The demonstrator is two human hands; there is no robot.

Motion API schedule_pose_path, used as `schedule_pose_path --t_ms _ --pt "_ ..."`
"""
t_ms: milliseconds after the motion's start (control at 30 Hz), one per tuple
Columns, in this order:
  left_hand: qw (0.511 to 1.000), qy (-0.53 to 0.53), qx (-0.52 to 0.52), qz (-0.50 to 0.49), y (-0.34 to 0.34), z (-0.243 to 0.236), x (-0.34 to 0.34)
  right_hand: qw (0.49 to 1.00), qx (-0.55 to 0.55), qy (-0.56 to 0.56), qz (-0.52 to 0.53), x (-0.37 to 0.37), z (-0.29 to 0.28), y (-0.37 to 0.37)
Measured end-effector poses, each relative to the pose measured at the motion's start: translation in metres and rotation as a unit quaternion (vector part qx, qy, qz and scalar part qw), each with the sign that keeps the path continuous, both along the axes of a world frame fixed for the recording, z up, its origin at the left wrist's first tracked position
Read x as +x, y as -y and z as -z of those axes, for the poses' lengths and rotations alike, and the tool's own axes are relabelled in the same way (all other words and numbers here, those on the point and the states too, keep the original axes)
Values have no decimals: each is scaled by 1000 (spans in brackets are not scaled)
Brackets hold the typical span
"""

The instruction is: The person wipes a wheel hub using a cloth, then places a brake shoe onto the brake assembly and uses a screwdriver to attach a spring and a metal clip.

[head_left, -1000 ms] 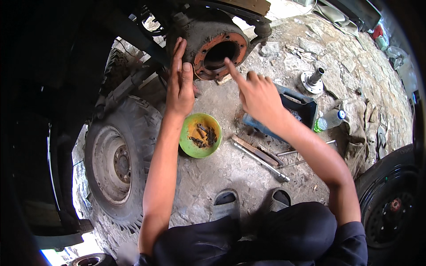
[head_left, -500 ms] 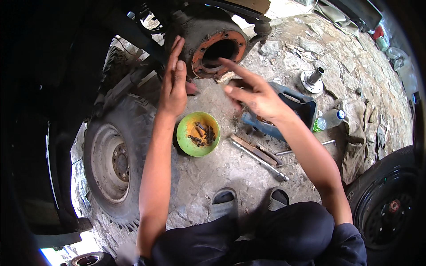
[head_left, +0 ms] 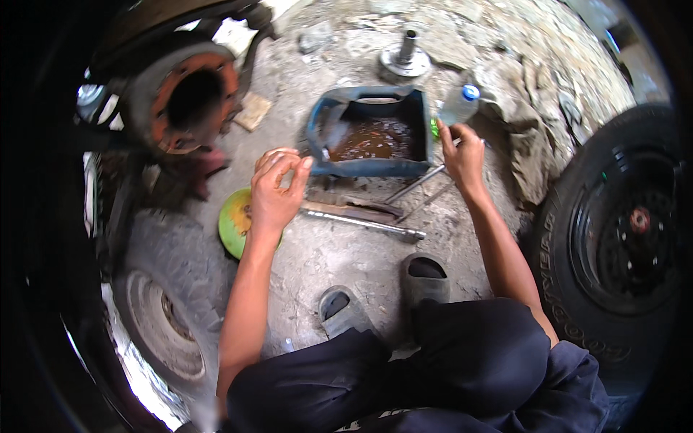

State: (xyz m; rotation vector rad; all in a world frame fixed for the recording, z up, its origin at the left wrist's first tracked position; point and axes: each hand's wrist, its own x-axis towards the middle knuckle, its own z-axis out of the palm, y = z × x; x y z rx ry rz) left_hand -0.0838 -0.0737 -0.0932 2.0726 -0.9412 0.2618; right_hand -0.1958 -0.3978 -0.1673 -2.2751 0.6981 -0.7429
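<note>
My left hand hovers by the near left corner of a cut-open blue plastic jerrycan, its fingers loosely bent and apart from the thumb. Brown, wet-looking liquid lies inside the jerrycan. Just beyond its right side, my right hand is bent downward with nothing visible in it, in front of a clear bottle with a blue cap. Whether the right fingertips touch the bottle cannot be made out. Partly covered by my left hand and wrist is a green bowl.
An axle housing with an orange flange stands at upper left, above a treaded wheel. A metal hub piece sits behind the jerrycan. Metal bars and a chrome wrench handle lie in front. A tyre and crumpled cloth are at right.
My view has swung right. My hands have moved away from the flange and spread apart to either side of the blue jerrycan, the right one now by the bottle.
</note>
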Motion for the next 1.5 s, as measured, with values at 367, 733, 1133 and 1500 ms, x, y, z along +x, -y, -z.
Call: schedule_pose_path --t_ms 367,733,1133,1500 --pt "987 -104 63 107 36 13 -6 878 118 -303 353 -183 100 238" --pt "983 -104 98 116 22 5 -11 915 45 -36 400 -154 103 220" --pt "980 -73 83 164 41 -16 -12 808 -120 569 94 -22 -326 212" --pt "925 -105 -39 363 156 -84 -84 840 108 468 -254 -83 -388 -56"
